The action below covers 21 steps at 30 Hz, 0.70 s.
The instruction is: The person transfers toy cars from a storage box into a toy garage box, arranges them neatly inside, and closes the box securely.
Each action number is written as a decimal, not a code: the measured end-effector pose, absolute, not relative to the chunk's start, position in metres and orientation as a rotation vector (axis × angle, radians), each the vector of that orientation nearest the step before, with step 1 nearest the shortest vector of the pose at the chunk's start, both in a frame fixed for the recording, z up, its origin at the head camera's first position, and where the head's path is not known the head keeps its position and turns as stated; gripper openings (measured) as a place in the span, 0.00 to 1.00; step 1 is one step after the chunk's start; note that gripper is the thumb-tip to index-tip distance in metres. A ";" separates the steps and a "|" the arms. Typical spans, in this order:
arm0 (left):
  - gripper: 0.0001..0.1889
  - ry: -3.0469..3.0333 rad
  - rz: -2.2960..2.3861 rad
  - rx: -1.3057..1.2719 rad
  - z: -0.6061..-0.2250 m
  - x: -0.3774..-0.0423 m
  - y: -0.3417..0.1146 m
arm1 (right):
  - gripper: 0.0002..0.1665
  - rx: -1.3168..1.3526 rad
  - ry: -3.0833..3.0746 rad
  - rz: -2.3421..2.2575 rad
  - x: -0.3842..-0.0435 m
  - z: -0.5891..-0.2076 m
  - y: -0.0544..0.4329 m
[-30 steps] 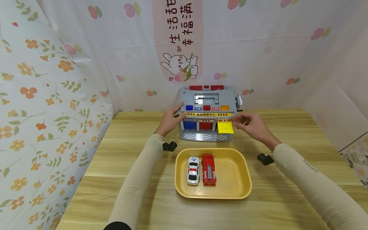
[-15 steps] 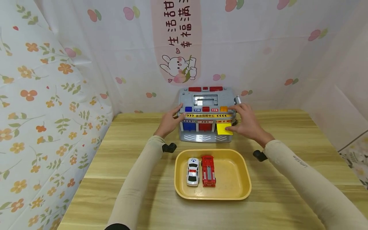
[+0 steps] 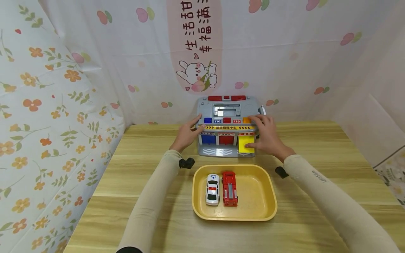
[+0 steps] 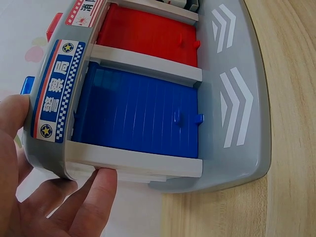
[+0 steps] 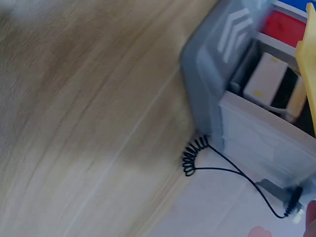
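A grey toy garage (image 3: 226,151) stands at the back of the table, with a blue door (image 4: 143,111) and a red door (image 4: 153,37) down. My left hand (image 3: 186,136) grips its left end, fingers against the side wall. At the other end, my right hand (image 3: 269,138) has its fingers over the roof edge by the orange button, and its thumb presses the yellow door (image 3: 243,141). That door hangs tilted outward over its bay. Inside the bay shows part of a white toy vehicle (image 5: 265,79); the rest is hidden.
A yellow tray (image 3: 272,196) in front of the garage holds a white police car (image 3: 212,189) and a red fire truck (image 3: 230,188). A coiled black cord (image 5: 190,160) hangs at the garage's right side. A patterned cloth (image 3: 142,70) hangs close behind.
My right hand has moved left from beside the garage, its fingers onto the roof edge and its thumb onto the yellow door. The door has swung lower. My left hand stays in place.
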<state>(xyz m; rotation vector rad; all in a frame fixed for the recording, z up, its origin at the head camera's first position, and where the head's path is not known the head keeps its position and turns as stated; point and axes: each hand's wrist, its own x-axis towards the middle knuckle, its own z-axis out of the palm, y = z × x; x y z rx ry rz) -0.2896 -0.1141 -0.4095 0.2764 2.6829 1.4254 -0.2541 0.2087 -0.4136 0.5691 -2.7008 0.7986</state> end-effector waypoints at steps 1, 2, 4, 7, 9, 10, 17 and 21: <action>0.31 2.683 1.428 0.276 -0.410 -0.290 -0.114 | 0.62 0.575 -2.693 0.782 -0.255 -0.416 0.208; 0.31 2.685 1.430 0.278 -0.410 -0.290 -0.114 | 0.63 0.578 -2.686 0.771 -0.256 -0.418 0.208; 0.31 2.691 1.430 0.277 -0.411 -0.290 -0.114 | 0.64 0.580 -2.670 0.750 -0.258 -0.423 0.207; 0.31 2.692 1.434 0.278 -0.413 -0.291 -0.115 | 0.65 0.573 -2.659 0.710 -0.260 -0.429 0.208; 0.31 2.690 1.435 0.275 -0.413 -0.290 -0.114 | 0.65 0.567 -2.652 0.683 -0.261 -0.433 0.208; 0.31 2.688 1.436 0.272 -0.413 -0.290 -0.114 | 0.66 0.565 -2.648 0.672 -0.262 -0.434 0.208; 0.31 2.687 1.439 0.274 -0.413 -0.291 -0.113 | 0.66 0.561 -2.620 0.602 -0.265 -0.442 0.208; 0.31 2.689 1.449 0.275 -0.413 -0.291 -0.113 | 0.66 0.574 -2.596 0.563 -0.268 -0.445 0.208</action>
